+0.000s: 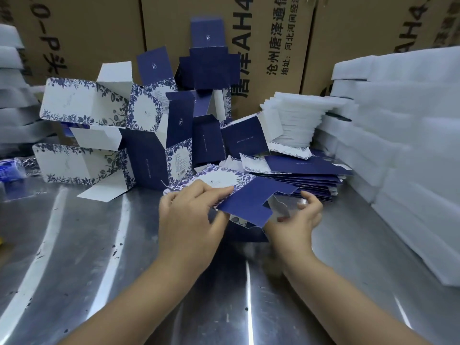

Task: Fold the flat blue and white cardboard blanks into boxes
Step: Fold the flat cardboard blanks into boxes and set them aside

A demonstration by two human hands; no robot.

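A flat blue and white cardboard blank (pixel 249 202) hovers just above the steel table at the centre. My left hand (pixel 189 215) grips its left edge, thumb under and fingers over the white floral panel. My right hand (pixel 298 217) is beside the blank's right flap with fingers loosely curled; whether it touches the card is unclear. A stack of flat blanks (pixel 298 175) lies just behind. Several folded boxes (pixel 119 135) are piled at the back left and centre.
Stacks of white foam sheets (pixel 398 145) fill the right side, with a smaller stack of white foam pads (pixel 296 118) behind the blanks. Brown shipping cartons (pixel 273 46) form a wall at the back. More foam (pixel 12 95) sits at far left. The steel table (pixel 124 270) stretches toward me.
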